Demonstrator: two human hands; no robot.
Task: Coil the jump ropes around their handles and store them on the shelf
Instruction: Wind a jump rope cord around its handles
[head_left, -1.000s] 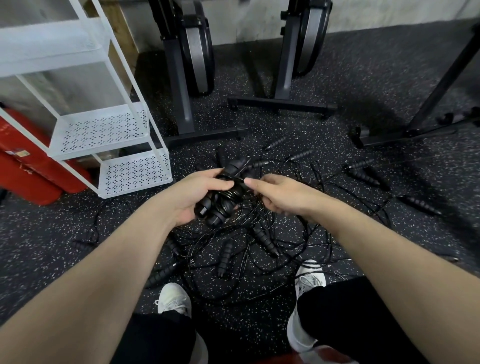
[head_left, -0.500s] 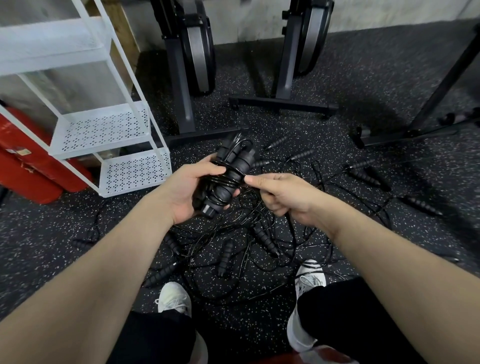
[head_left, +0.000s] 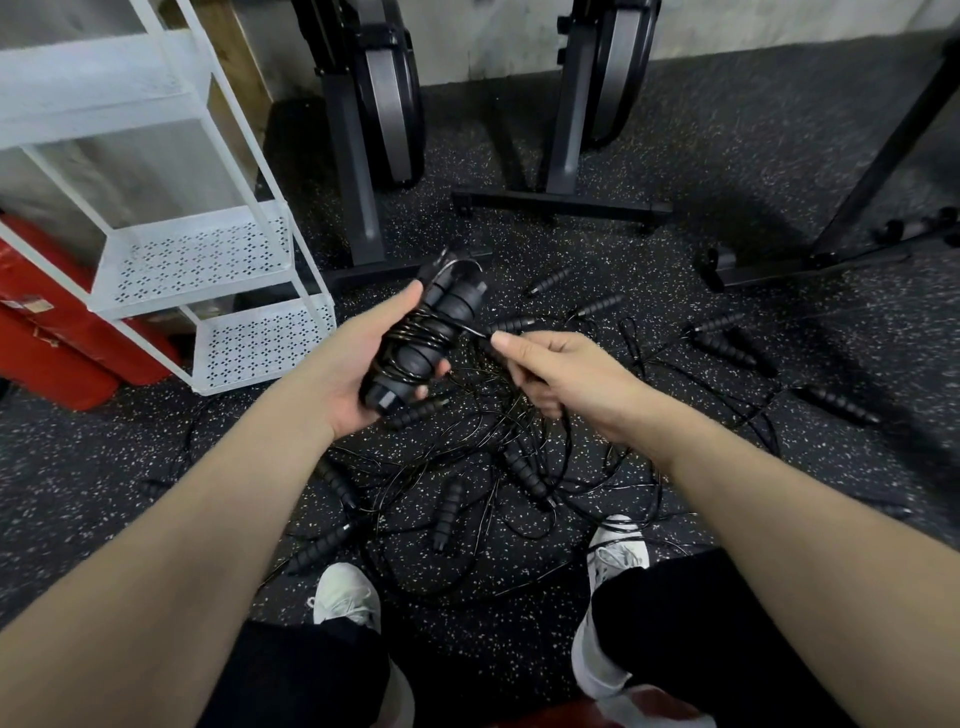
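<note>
My left hand (head_left: 358, 364) grips a pair of black jump-rope handles (head_left: 426, 338) held together, tilted up to the right, with thin black cord coiled round their middle. My right hand (head_left: 561, 371) pinches the free end of that cord just right of the handles. Below both hands a tangle of several black jump ropes (head_left: 488, 467) with ribbed handles lies on the speckled floor. The white metal shelf (head_left: 208, 260) with perforated trays stands at the left, its lower trays bare.
Two black exercise machines (head_left: 384, 104) with floor bars stand at the back, another frame (head_left: 831, 249) at the right. Red mats (head_left: 57, 343) lie behind the shelf. My white shoes (head_left: 345, 597) are at the pile's near edge. More loose handles (head_left: 831, 402) lie to the right.
My left hand has lifted and turned the handle bundle upright-diagonal, away from the pile. My right hand has drawn the cord end out to the right of the bundle.
</note>
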